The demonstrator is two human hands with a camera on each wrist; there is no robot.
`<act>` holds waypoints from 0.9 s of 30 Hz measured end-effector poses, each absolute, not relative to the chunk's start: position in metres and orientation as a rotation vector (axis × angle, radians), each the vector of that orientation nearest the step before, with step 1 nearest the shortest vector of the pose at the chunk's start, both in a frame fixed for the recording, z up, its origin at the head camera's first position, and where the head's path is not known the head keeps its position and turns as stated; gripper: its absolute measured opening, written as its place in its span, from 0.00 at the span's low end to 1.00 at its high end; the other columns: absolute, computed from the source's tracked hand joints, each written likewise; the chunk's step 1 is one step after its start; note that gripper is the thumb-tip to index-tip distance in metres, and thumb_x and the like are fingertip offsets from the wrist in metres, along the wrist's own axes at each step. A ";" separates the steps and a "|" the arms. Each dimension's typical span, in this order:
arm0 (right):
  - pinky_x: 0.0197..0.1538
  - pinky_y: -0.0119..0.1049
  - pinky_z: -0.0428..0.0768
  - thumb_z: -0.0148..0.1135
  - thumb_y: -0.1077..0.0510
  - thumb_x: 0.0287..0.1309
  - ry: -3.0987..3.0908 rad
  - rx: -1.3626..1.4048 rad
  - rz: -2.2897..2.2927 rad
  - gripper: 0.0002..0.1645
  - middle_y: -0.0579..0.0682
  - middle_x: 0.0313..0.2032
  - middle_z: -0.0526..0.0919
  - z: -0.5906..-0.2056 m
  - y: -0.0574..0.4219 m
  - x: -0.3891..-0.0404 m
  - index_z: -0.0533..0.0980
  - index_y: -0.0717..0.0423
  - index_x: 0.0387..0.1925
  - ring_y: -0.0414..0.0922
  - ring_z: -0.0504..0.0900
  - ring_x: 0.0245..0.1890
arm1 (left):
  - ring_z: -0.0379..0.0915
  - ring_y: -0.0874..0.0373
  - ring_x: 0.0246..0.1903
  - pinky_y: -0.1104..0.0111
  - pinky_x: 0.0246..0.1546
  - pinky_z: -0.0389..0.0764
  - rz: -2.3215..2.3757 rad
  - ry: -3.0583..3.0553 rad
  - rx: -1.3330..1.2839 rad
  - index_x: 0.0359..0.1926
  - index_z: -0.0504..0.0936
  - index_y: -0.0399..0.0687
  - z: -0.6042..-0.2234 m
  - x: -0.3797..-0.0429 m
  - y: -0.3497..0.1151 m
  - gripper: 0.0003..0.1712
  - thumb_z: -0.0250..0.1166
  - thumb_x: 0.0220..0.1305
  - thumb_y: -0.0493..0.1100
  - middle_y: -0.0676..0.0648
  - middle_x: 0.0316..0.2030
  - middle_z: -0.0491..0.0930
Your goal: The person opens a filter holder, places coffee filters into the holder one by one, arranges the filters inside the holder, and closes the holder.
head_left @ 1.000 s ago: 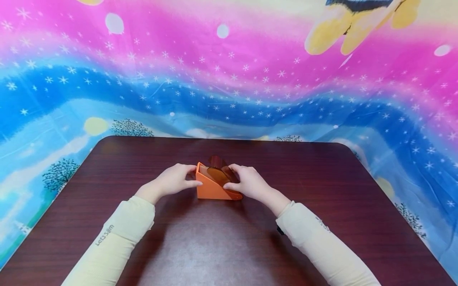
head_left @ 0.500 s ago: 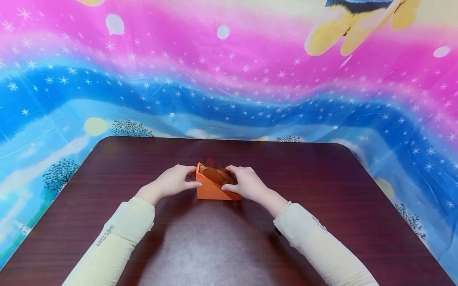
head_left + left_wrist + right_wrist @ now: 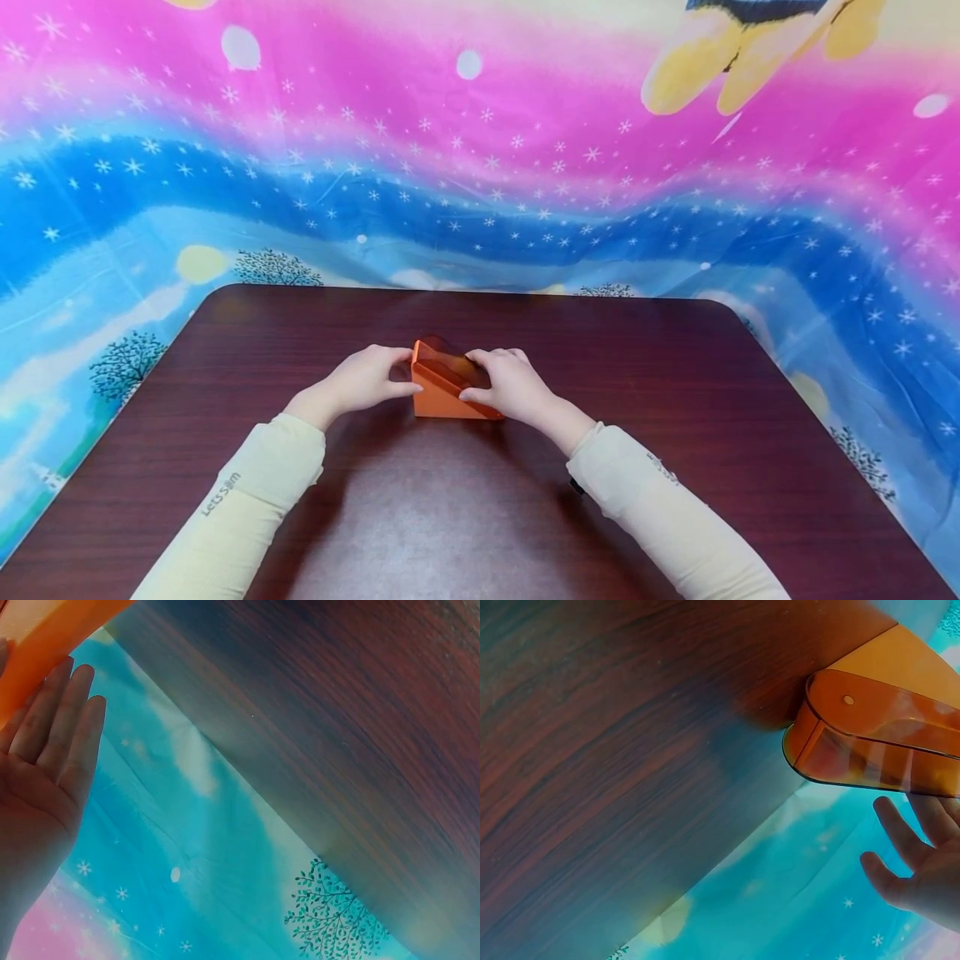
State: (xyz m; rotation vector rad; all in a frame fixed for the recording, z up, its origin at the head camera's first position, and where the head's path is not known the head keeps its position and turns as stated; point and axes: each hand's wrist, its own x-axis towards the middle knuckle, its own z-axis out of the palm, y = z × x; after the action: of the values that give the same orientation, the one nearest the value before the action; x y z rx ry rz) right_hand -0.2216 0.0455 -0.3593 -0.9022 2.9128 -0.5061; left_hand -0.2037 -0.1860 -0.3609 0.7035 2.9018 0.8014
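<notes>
On the table sits a wedge-shaped orange box (image 3: 442, 404) with a see-through amber lid (image 3: 441, 360) hinged at its right end. The lid lies low over the sloping top. My left hand (image 3: 363, 379) holds the box's left end, thumb in front and fingers behind. In the left wrist view, that hand's (image 3: 45, 769) fingers lie along the orange wall. My right hand (image 3: 519, 385) pinches the lid from the right, its thumb on the near side. The right wrist view shows the lid's rounded hinge end and a small pivot pin (image 3: 848, 700). The box's contents cannot be made out.
A dark wood-grain table (image 3: 652, 467) with rounded far corners carries the box near its middle. Behind and beside it hangs a cloth (image 3: 480, 167) printed in pink and blue with snowflakes and trees.
The amber lid has swung down to the left onto the orange box, guided by my right hand, which has moved slightly left. My left hand has stayed in place.
</notes>
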 end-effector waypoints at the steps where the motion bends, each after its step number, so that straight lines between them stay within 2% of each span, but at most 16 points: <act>1: 0.62 0.48 0.65 0.68 0.45 0.51 2.912 -0.901 -0.507 0.31 0.50 0.46 0.83 -0.360 0.045 -0.222 0.73 0.54 0.55 0.48 0.78 0.48 | 0.80 0.57 0.40 0.58 0.49 0.79 0.805 2.901 0.706 0.49 0.79 0.46 -0.361 -0.204 -0.186 0.21 0.67 0.56 0.50 0.49 0.40 0.84; 11: 0.62 0.48 0.62 0.68 0.45 0.51 2.927 -0.856 -0.498 0.33 0.50 0.52 0.80 -0.360 0.047 -0.224 0.72 0.53 0.57 0.48 0.74 0.53 | 0.80 0.57 0.39 0.59 0.48 0.79 0.801 2.915 0.698 0.47 0.79 0.46 -0.361 -0.208 -0.181 0.19 0.68 0.56 0.49 0.50 0.39 0.84; 19: 0.62 0.49 0.63 0.66 0.46 0.53 2.964 -0.799 -0.468 0.34 0.52 0.52 0.80 -0.358 0.055 -0.231 0.71 0.54 0.59 0.49 0.74 0.53 | 0.80 0.52 0.41 0.57 0.49 0.78 0.792 2.935 0.653 0.49 0.79 0.46 -0.364 -0.220 -0.168 0.21 0.67 0.57 0.49 0.47 0.41 0.84; 27: 0.61 0.51 0.64 0.64 0.46 0.55 2.967 -0.704 -0.435 0.35 0.51 0.51 0.81 -0.358 0.063 -0.242 0.69 0.54 0.61 0.49 0.74 0.52 | 0.79 0.53 0.42 0.57 0.51 0.78 0.744 2.945 0.607 0.51 0.78 0.46 -0.365 -0.234 -0.154 0.22 0.67 0.57 0.50 0.46 0.43 0.83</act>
State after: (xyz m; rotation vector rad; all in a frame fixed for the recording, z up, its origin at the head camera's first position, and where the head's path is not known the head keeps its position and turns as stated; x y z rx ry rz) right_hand -0.2415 0.0632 -0.3585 -0.7038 2.9674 -0.4346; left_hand -0.2341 -0.1536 -0.3647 0.6070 2.9447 0.7437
